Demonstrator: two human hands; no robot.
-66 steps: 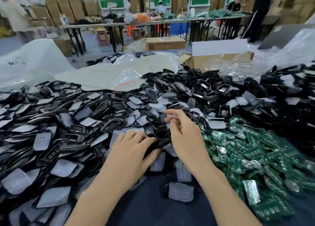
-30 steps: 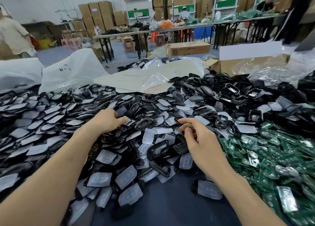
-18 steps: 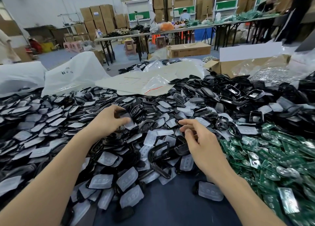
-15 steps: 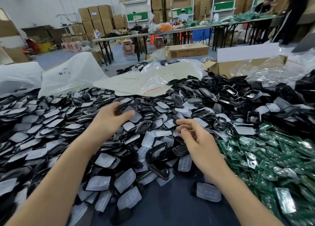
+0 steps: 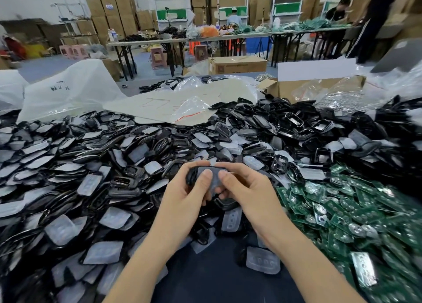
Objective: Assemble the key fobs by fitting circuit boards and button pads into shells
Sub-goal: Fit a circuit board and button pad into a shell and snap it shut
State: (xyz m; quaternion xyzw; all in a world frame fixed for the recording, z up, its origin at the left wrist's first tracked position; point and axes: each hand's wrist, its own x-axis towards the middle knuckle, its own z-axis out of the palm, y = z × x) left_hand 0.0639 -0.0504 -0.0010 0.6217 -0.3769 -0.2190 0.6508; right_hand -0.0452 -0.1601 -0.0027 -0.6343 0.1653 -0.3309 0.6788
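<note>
Both hands meet at the centre of the head view over a dark table. My left hand (image 5: 185, 195) and my right hand (image 5: 246, 188) together grip one black key fob shell (image 5: 191, 175) with a translucent grey button pad (image 5: 213, 178) lying in it; both thumbs press on the pad. A large heap of black shells and grey button pads (image 5: 91, 172) covers the left and far side. Green circuit boards (image 5: 356, 213) are piled on the right.
Loose pads (image 5: 262, 262) lie on the bare dark table (image 5: 217, 277) in front of me. Plastic bags (image 5: 68, 90), a flat sheet (image 5: 173, 104) and an open cardboard box (image 5: 306, 88) sit behind the heap. Long tables and people stand in the background.
My left hand picked a shell with a pad from the heap on the left and brought it to the centre. My right hand rose from the pile and joined it on the same piece.
</note>
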